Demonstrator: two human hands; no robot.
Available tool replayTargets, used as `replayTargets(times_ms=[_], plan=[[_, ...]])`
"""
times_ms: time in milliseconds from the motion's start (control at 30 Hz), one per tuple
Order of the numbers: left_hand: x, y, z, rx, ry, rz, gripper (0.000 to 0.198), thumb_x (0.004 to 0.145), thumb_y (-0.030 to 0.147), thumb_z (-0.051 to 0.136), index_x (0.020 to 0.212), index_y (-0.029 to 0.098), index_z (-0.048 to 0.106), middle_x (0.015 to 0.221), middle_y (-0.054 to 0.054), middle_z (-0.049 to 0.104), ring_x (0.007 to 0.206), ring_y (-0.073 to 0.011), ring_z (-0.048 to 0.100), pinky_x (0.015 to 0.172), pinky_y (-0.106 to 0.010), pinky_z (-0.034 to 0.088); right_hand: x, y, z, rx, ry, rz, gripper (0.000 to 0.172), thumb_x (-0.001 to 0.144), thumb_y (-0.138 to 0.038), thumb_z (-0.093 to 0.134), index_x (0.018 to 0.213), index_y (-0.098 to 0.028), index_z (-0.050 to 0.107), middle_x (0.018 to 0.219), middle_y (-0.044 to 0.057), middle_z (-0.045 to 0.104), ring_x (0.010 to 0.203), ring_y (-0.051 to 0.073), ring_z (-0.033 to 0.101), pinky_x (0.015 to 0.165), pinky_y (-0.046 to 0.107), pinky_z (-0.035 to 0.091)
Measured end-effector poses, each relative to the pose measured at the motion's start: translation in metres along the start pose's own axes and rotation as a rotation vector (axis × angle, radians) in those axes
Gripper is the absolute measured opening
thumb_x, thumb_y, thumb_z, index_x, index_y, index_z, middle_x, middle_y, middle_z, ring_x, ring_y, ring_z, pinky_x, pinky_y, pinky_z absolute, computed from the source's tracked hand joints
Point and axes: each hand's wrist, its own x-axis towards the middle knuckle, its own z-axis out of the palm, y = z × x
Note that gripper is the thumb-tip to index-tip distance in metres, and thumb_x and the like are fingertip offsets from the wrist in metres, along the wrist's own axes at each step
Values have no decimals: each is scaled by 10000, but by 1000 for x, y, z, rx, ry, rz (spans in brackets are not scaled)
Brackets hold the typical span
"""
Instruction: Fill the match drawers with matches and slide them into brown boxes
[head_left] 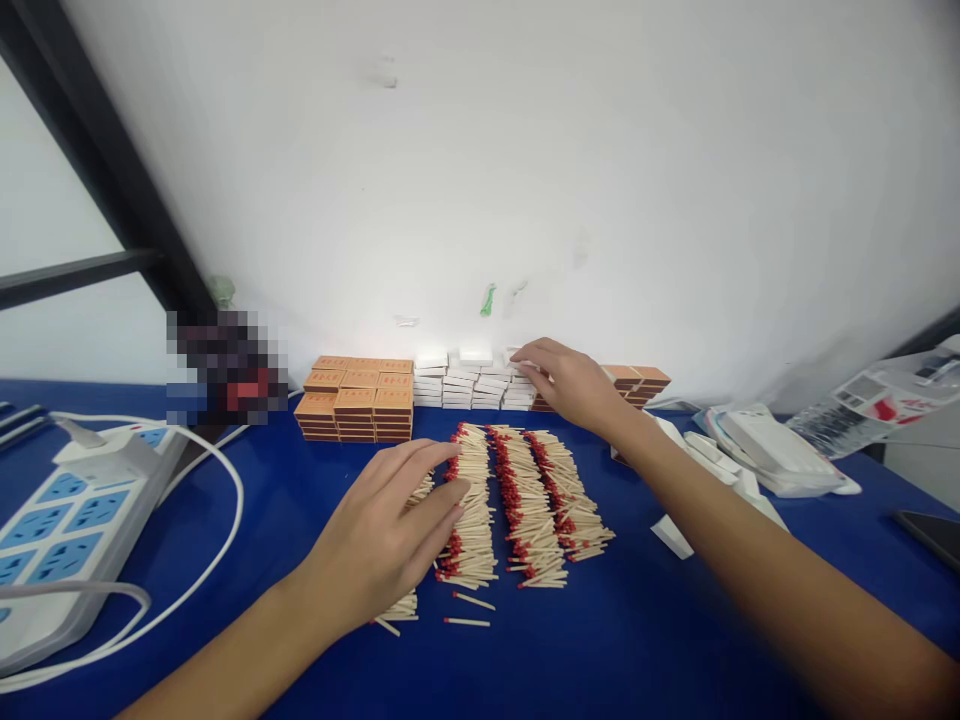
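Rows of red-tipped matches lie in neat bands on the blue tabletop. My left hand rests palm down on the left rows, fingers stretched over the sticks. My right hand reaches to the back, its fingertips on the stack of white inner trays by the wall. Whether the right fingers grip a tray is hidden. Orange matchbox sleeves are stacked left of the trays, and more orange sleeves stand right of my right hand.
A white power strip with blue sockets and a looping white cable lies at the left. White plastic packets and a printed bag sit at the right, a dark phone near the right edge. The white wall closes the back.
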Motion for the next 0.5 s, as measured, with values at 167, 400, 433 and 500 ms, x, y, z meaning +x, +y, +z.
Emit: replayTargets(times_ms=[167,400,433,500], plan=[[-1,-1,-2,-1,0,8,269,961,97,668,1225,151,663,1357,-171,617,1232,-314,609,1000,-518,575,-16,10,-31,4,90,104,300,1019,-353,528,1175,-209,740,1213,113,750,733,216,684,811,423,550],[1,4,-4,4,26,31,242,956,89,670,1191,149,668,1326,-166,632,1209,-305,619,999,-504,578,-85,48,-74,-36,-333,438,321,851,-547,704,901,-239,780,933,88,800,846,293,733,714,380,545],[2,5,-4,4,23,32,241,956,88,669,1190,150,669,1324,-166,632,1209,-306,620,998,-505,577,-95,51,-74,-34,-383,465,330,817,-541,737,928,-234,783,975,99,802,878,309,739,720,388,556],[2,5,-4,2,17,33,248,955,85,669,1194,153,671,1322,-166,633,1212,-306,619,998,-505,575,-112,56,-69,-51,-444,521,354,736,-478,813,986,-229,784,1045,126,796,919,338,746,715,403,573]])
